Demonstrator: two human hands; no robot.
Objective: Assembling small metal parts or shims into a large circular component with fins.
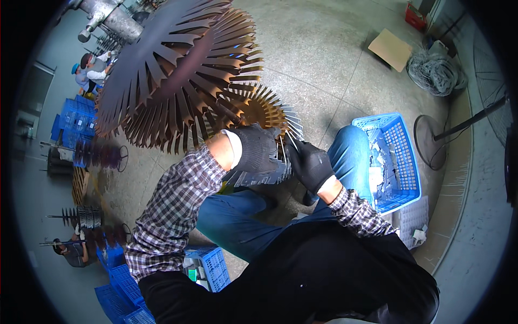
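Both my hands wear dark gloves and are close together at a rack of slotted discs (256, 110), whose brown fingers fan out round a central rod. My left hand (258, 148) is closed at the rack's near side; what its fingers hold is hidden. Just to its right, my right hand (311, 166) pinches a thin metal strip beside the disc edge. Several pale thin metal strips (293, 121) stick out along the rack's right edge. Below my left hand, flat grey metal pieces (264, 177) show partly. Larger slotted discs (178, 75) rise above, at the upper left.
A blue crate (413, 178) with small flat pieces stands right of my knee; another blue crate (218, 270) is at lower left. A fan stand (431, 135), wire bundle (436, 73) and cardboard (390, 50) lie at right. Other people (94, 70) are at far left.
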